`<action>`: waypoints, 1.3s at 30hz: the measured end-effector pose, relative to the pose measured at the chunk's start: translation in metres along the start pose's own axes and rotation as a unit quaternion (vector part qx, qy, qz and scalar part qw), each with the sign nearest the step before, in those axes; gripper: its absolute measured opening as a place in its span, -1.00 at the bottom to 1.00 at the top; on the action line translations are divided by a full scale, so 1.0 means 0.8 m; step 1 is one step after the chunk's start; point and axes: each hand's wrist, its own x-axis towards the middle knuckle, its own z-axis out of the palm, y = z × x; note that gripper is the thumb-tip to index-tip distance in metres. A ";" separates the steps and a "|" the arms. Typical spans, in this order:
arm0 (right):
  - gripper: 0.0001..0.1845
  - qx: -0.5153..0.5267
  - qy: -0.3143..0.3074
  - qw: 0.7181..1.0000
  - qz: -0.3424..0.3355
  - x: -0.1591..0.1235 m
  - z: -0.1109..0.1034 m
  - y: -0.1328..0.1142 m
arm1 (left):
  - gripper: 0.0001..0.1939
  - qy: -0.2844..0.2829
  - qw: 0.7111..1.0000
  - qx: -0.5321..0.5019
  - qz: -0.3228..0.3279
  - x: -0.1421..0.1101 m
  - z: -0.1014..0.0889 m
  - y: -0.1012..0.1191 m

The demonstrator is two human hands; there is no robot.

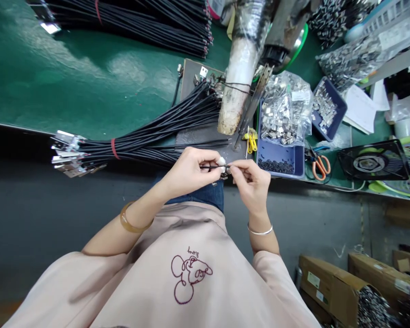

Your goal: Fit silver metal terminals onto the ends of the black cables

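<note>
A thin black cable runs between my two hands at the table's front edge. My left hand pinches it, with white coverings on the fingertips. At the cable's end, the thumb and finger of my right hand are closed on a small dark part too tiny to name. Just behind my left hand lies a bundle of black cables, tied with a red band; metal USB plugs hang over the edge at its left end. A grey board lies under the cables' right ends.
A pipe wrapped in plastic comes down beside a metal nozzle. To the right are a blue tray of small black parts, a bag of metal connectors, orange-handled scissors, yellow snips and a black fan.
</note>
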 end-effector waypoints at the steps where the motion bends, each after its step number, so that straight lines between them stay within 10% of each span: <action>1: -0.84 0.047 0.020 0.998 0.031 0.000 -0.002 0.001 | -0.91 0.009 1.000 0.010 0.004 0.000 0.001 -0.001; 5: -0.79 0.048 0.113 0.990 0.074 0.001 -0.013 -0.003 | -0.90 0.073 0.995 0.058 0.026 0.001 0.009 -0.008; 12: -0.81 -0.148 0.038 0.988 -0.008 0.003 0.007 -0.012 | -0.86 0.084 0.987 0.120 0.062 0.001 0.014 -0.010; 20: -0.74 -0.012 0.015 0.998 0.055 0.002 0.006 -0.011 | -0.93 0.051 0.997 0.058 0.032 0.001 0.006 -0.011; 27: -0.72 -0.160 0.233 0.959 0.010 0.009 -0.058 -0.009 | -0.86 0.011 0.999 -0.024 0.021 0.002 0.002 -0.005; 34: -0.91 -0.295 -0.003 0.954 0.052 0.060 -0.096 0.084 | -0.81 0.013 0.975 0.164 0.147 0.010 0.009 0.016; 39: -0.91 -0.242 -0.004 0.966 0.090 0.065 -0.085 0.088 | -0.82 0.028 0.997 0.049 0.045 0.019 0.016 0.001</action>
